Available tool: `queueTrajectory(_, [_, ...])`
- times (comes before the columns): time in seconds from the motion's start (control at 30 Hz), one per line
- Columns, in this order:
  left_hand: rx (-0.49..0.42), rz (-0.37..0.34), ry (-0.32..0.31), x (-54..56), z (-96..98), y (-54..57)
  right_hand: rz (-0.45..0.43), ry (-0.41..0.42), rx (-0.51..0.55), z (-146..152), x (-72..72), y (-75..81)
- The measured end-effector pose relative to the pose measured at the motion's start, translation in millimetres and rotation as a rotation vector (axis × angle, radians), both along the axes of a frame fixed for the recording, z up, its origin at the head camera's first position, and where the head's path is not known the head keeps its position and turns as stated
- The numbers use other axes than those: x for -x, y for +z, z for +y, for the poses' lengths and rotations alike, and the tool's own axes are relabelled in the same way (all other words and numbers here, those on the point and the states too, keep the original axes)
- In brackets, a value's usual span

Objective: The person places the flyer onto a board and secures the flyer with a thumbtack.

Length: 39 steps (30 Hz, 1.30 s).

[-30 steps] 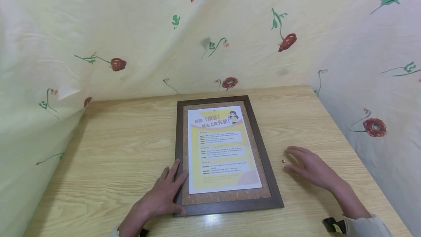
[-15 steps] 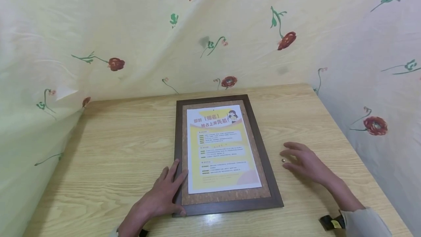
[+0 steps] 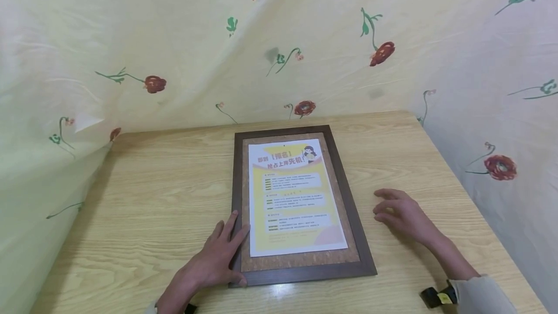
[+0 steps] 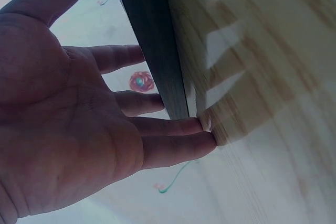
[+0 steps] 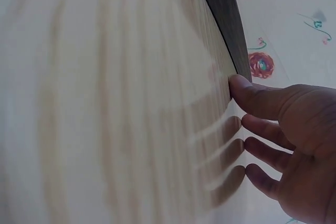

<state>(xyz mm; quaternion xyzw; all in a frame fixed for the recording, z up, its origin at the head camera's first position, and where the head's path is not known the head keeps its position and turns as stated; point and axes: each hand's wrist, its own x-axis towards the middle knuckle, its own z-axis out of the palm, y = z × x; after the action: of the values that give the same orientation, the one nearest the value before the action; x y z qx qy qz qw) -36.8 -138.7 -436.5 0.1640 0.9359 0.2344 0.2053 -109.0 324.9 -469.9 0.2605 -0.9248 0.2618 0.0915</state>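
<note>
A dark-framed cork board (image 3: 301, 259) lies flat on the wooden table, with a yellow and white printed poster (image 3: 294, 197) on it. My left hand (image 3: 213, 256) rests on the board's left edge near the lower corner, fingers spread over the frame. In the left wrist view, two fingertips (image 4: 194, 145) reach the tabletop beside the frame. To the right of the board, my right hand (image 3: 403, 214) touches the table, thumb and index finger brought together where a small shiny thumbtack lay. The thumbtack itself is hidden by the fingers.
A tiny dark pin head (image 3: 284, 145) shows at the poster's top edge. Behind and beside the table (image 3: 165, 183) hangs a pale flowered cloth (image 3: 196, 52). A black wrist strap (image 3: 436, 297) sits at the right sleeve.
My right thumb and index finger have closed together over the thumbtack, which was visible between them before. The left hand and the board stay in place.
</note>
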Motion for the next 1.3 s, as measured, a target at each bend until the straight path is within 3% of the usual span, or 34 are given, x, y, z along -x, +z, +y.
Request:
queueTrajectory(0.27, [-0.003,-0.017,0.012,0.0,0.2,0.9,-0.066,-0.040,-0.002,-2.9,0.2,4.5])
queueTrajectory(0.53, [-0.004,-0.017,0.013,-0.5,0.5,1.0,-0.020,-0.048,-0.016,-5.3,-0.4,9.6])
queueTrajectory(0.8, [-0.012,0.000,0.007,-1.3,-0.3,1.4,-0.078,-0.121,-0.004,-8.0,-2.1,14.2])
queueTrajectory(1.3, [-0.016,-0.010,0.008,-1.9,-1.3,2.0,-0.094,-0.109,0.030,-12.2,3.5,22.8])
